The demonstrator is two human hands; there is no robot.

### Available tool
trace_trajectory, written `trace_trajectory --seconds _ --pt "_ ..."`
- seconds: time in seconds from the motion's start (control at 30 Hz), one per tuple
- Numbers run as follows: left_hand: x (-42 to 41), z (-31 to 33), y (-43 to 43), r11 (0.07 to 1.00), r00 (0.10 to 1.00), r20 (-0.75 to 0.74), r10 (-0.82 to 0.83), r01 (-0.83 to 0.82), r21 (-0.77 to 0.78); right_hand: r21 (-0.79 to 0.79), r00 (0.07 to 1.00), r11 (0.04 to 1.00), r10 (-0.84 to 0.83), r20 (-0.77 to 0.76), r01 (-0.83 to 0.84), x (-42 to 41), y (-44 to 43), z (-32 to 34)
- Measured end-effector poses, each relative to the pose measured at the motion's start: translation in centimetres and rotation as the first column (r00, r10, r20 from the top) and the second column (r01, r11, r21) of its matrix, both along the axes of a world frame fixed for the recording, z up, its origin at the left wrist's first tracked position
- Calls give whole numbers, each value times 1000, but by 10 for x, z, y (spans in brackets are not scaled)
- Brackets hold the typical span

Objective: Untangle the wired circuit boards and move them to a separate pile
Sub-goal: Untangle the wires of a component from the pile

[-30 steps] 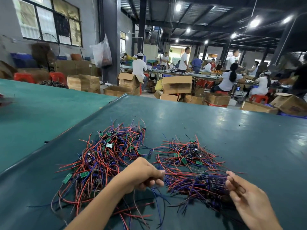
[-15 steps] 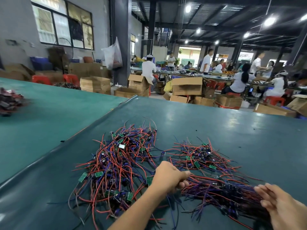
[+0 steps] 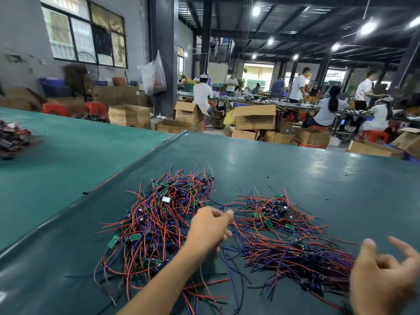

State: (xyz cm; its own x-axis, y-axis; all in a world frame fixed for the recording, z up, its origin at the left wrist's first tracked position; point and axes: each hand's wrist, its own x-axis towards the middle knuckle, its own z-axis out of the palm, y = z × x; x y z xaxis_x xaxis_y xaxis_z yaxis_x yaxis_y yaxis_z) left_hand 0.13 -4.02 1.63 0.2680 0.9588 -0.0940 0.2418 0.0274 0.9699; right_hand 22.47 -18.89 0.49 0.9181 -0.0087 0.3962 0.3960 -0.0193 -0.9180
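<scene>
Sorting is looking roughly half done, with two heaps of wired circuit boards lying on the green tabletop (image 3: 295, 169).
The tangled pile (image 3: 159, 219) is sitting thick and knotted at 9 o'clock from the left hand (image 3: 209, 230), so plenty is waiting. That hand is hovering between the heaps with its grip curled narrow; I cannot tell whether it is holding wires. At its 3 o'clock the separated pile (image 3: 295, 253) is lying straighter. The right hand (image 3: 381, 278) is touching that pile's edge, its grip wide and holding nothing.
</scene>
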Motion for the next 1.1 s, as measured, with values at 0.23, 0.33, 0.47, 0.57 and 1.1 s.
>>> trace_trajectory --seconds 0.23,0.33,0.47,0.57,1.1 --pt "-45 20 41 893 548 -779 305 119 433 -711 659 617 694 289 -338 -87 67 -15" --pt "-58 -3 41 946 283 -934 217 177 273 -861 641 481 716 276 -167 -111 85 -47" --pt "-74 -20 46 896 294 -910 294 248 369 -829 542 552 725 424 -91 -119 83 -59" --pt "-75 -13 46 865 389 -858 336 233 445 -783 539 604 713 448 -147 -114 81 -59" --pt "-45 32 64 775 512 -836 200 439 454 -679 526 656 725 445 -330 -112 75 -56"
